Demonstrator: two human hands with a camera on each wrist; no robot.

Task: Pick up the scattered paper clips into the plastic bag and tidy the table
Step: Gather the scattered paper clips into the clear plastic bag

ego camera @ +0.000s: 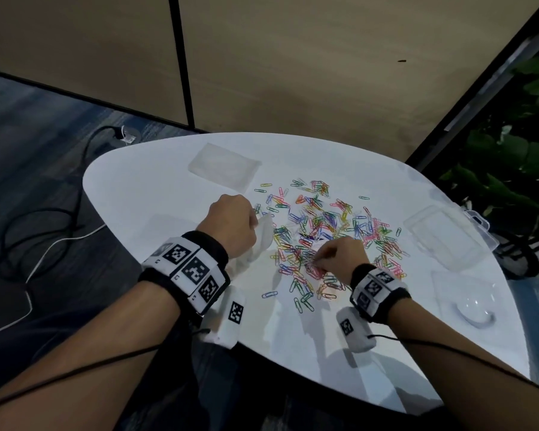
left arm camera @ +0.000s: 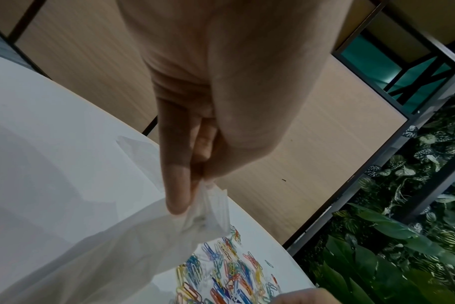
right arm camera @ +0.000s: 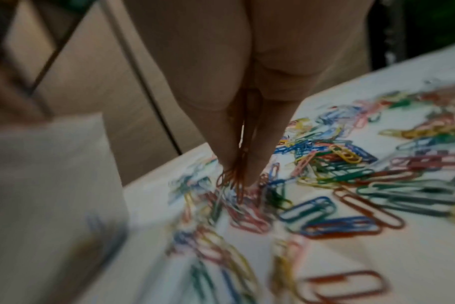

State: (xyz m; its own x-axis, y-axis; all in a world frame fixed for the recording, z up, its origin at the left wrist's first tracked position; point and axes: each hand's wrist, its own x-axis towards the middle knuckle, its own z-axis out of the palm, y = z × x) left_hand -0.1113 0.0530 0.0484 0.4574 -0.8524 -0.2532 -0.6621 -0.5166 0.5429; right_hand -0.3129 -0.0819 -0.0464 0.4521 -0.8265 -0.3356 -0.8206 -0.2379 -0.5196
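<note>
Coloured paper clips [ego camera: 327,231] lie scattered in a wide heap on the white table [ego camera: 156,181]. My left hand [ego camera: 231,225] pinches the rim of a clear plastic bag [ego camera: 260,241] at the heap's left edge; the bag [left arm camera: 133,236] hangs from finger and thumb [left arm camera: 179,185]. My right hand [ego camera: 339,255] reaches down into the near part of the heap. Its fingertips [right arm camera: 255,164] pinch a small bunch of red clips [right arm camera: 234,181] that still touches the pile [right arm camera: 351,164]. The bag [right arm camera: 47,185] stands blurred at the left of the right wrist view.
A flat clear bag [ego camera: 224,164] lies at the table's back. A clear plastic box [ego camera: 442,234] sits at the right edge, with a clear lid [ego camera: 467,300] in front of it. Cables [ego camera: 53,225] run over the floor on the left. Plants [ego camera: 517,157] stand on the right.
</note>
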